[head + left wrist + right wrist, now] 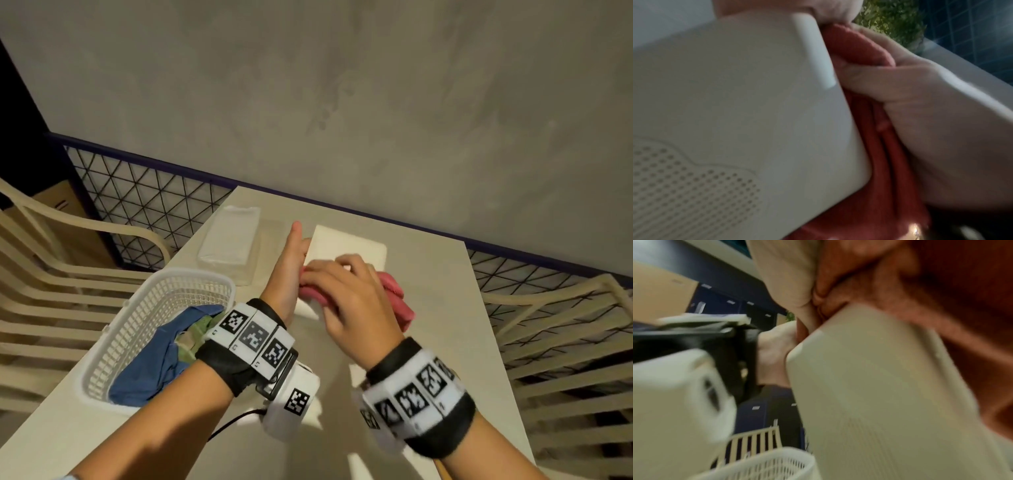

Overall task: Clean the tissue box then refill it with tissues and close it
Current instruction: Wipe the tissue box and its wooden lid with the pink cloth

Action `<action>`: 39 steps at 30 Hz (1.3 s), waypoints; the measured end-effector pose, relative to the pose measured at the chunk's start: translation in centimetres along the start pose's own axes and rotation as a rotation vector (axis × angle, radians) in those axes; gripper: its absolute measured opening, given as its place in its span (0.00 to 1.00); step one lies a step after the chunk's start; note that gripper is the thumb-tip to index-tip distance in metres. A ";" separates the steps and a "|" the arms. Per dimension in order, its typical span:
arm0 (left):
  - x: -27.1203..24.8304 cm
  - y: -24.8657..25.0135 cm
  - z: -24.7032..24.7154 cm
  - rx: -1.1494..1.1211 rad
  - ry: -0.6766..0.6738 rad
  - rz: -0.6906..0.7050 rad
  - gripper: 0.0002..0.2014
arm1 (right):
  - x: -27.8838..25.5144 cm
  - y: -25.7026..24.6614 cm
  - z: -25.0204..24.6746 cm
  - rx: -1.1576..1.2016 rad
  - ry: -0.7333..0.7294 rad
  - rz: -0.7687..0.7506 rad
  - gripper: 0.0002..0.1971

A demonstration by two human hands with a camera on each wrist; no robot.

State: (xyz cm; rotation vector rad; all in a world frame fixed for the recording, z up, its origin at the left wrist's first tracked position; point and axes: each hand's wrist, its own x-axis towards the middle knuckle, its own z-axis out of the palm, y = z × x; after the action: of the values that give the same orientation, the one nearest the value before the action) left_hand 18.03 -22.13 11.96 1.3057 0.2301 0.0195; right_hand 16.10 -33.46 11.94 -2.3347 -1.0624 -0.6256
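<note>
Tissue box [352,245] on the table [462,342], long axis away from me: my left hand [286,274] clasps its left side; my right hand [346,294], fingers curled, bunches a red cloth [397,294] onto its near end.

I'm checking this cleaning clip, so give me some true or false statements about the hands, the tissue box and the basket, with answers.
The right hand holds a red cloth against the tissue box. True.
The basket is empty. False: a blue cloth and a green cloth lie in it.
The left hand holds the tissue box. True.
The tissue pack sits inside the tissue box. False: the tissue pack lies on the table, beyond the basket.
</note>
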 end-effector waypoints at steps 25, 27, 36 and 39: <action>1.2 -0.3 -1.2 -0.144 -0.031 -0.290 0.21 | -2.5 3.9 -1.3 0.473 0.278 0.457 0.16; 1.2 -0.5 -0.7 -0.227 -0.082 -0.361 0.23 | -3.4 3.2 -0.5 0.253 0.236 0.317 0.16; 1.1 -0.8 -0.7 -0.441 -0.107 -0.339 0.27 | -5.4 2.5 0.3 0.005 0.034 -0.038 0.15; 1.2 -0.4 -0.1 -0.494 -0.101 -0.291 0.25 | -5.5 3.5 -0.9 -0.017 0.050 -0.026 0.18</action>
State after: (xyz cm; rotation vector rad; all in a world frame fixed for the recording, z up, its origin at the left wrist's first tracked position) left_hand 19.12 -22.02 11.36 0.7707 0.3048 -0.2239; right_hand 15.43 -39.09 8.51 -2.3109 -1.0697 -0.7023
